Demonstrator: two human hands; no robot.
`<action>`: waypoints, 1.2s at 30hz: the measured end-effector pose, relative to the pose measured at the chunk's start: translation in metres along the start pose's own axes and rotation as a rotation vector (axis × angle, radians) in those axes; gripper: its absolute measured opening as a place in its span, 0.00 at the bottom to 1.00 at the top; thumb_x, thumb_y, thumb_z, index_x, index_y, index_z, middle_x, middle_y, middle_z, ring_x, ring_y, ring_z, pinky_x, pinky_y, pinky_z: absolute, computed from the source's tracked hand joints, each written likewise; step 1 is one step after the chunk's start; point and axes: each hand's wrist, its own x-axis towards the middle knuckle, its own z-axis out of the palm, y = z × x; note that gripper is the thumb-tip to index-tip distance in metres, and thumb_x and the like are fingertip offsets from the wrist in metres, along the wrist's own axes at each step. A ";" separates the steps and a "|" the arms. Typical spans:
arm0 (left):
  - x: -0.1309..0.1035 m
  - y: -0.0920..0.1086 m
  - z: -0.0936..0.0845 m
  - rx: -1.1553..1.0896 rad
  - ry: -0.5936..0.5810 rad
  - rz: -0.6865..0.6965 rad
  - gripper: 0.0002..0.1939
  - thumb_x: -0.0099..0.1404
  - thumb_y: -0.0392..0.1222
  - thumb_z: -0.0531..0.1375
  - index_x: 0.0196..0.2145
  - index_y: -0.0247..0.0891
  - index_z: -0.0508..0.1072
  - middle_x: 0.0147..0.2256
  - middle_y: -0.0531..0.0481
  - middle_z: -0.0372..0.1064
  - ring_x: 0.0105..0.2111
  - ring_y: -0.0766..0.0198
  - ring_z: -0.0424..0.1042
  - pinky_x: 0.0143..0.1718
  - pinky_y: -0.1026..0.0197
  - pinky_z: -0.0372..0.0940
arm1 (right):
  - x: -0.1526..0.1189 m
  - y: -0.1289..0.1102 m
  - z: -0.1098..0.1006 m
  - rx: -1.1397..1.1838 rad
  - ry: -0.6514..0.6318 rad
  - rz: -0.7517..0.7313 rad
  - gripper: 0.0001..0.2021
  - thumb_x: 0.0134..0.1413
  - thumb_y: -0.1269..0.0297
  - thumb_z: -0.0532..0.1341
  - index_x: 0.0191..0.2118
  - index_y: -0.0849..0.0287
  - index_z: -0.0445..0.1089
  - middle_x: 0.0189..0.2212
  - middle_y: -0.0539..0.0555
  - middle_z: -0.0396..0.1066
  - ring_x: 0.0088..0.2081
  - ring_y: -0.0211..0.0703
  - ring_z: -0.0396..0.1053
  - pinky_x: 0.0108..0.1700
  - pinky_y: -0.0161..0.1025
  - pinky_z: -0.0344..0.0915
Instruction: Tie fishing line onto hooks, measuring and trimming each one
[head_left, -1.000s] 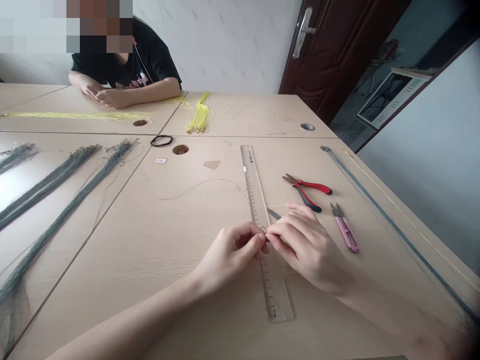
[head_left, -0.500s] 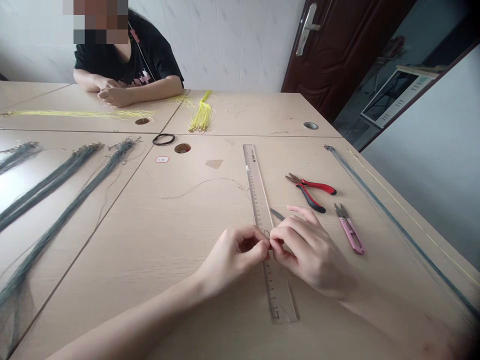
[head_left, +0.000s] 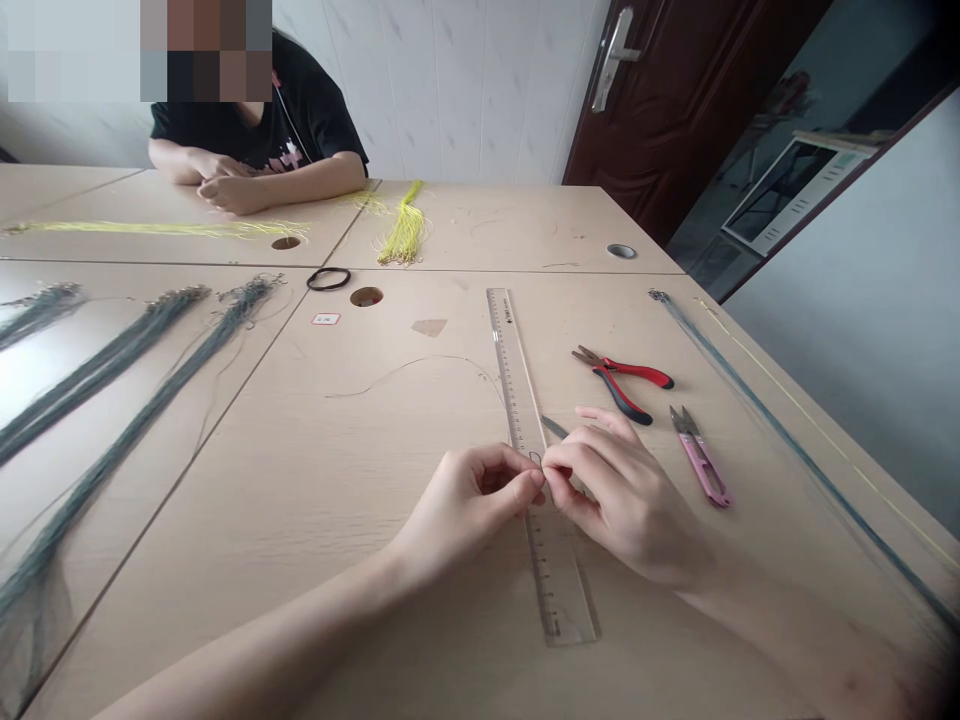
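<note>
My left hand is closed in a pinch on a thin dark cord, which makes a small loop above the fingertips. My right hand pinches the same cord close by, its fingertips touching those of the left, little finger raised. Both hands are over a clear plastic ruler lying lengthwise on the table. A fine length of the cord curves across the tabletop left of the ruler. Partly under my right hand lies a grey pointed tool, its other end hidden.
Red-and-black pliers and pink thread snips lie at right, beyond them a blue-grey cord bundle. More blue-grey bundles cover the left. Yellow cords, a black band and a tape ring lie farther back. A person sits opposite.
My two hands have shifted very slightly up and to the right, still pinching together. The small loop looks a little narrower. The tools and the ruler lie as before.
</note>
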 end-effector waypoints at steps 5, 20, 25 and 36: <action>0.000 -0.001 0.000 -0.010 0.013 0.013 0.08 0.60 0.40 0.58 0.26 0.34 0.72 0.25 0.53 0.68 0.27 0.67 0.65 0.30 0.67 0.59 | 0.000 0.002 0.001 0.001 0.008 -0.009 0.07 0.60 0.77 0.53 0.32 0.61 0.61 0.24 0.47 0.65 0.27 0.33 0.62 0.53 0.53 0.60; 0.002 -0.002 -0.005 -0.070 0.129 0.060 0.09 0.60 0.41 0.59 0.24 0.35 0.69 0.21 0.56 0.63 0.23 0.70 0.60 0.25 0.68 0.55 | 0.005 0.014 -0.009 0.025 -0.048 0.110 0.08 0.61 0.71 0.52 0.37 0.62 0.68 0.31 0.54 0.72 0.36 0.41 0.69 0.54 0.51 0.63; 0.014 -0.005 -0.022 -0.128 0.397 0.156 0.09 0.62 0.41 0.57 0.26 0.37 0.67 0.21 0.57 0.61 0.24 0.70 0.60 0.29 0.67 0.56 | -0.002 0.005 -0.009 0.010 -0.325 0.109 0.23 0.59 0.62 0.58 0.56 0.71 0.63 0.56 0.65 0.65 0.57 0.55 0.62 0.55 0.53 0.66; 0.022 -0.016 -0.021 -0.215 0.417 0.134 0.11 0.59 0.46 0.58 0.25 0.37 0.65 0.20 0.57 0.59 0.23 0.68 0.60 0.28 0.65 0.56 | -0.055 -0.063 -0.043 0.068 -0.345 0.213 0.21 0.56 0.55 0.60 0.51 0.62 0.69 0.51 0.57 0.71 0.48 0.49 0.72 0.44 0.38 0.74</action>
